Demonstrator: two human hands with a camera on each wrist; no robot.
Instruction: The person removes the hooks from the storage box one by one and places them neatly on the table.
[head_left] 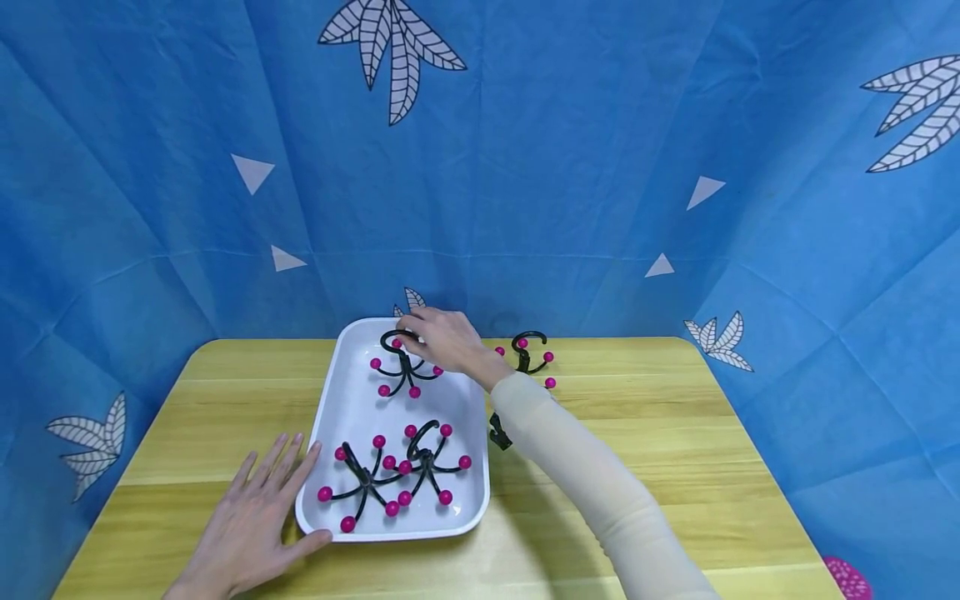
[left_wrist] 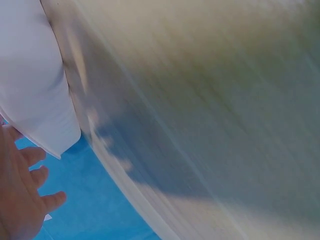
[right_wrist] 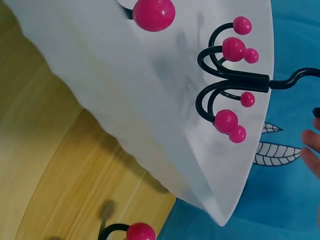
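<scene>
A white tray (head_left: 352, 408) holds three black metal claws with pink ball tips and a curved hook at the top. At the far end, my right hand (head_left: 438, 337) pinches the curved top of one claw hook (head_left: 406, 367); in the right wrist view the fingers (right_wrist: 311, 145) meet the end of its hook. Two more claw hooks, a left one (head_left: 366, 479) and a right one (head_left: 426, 460), lie side by side in the near end. My left hand (head_left: 251, 517) lies with straight, spread fingers by the tray's near left corner, its thumb against the rim.
Right of the tray, another claw hook (head_left: 524, 358) stands on the wooden table (head_left: 637, 425). A black piece (head_left: 500, 433) shows beside my right sleeve, which hides the rest. A blue patterned cloth (head_left: 570, 183) hangs behind and around the table.
</scene>
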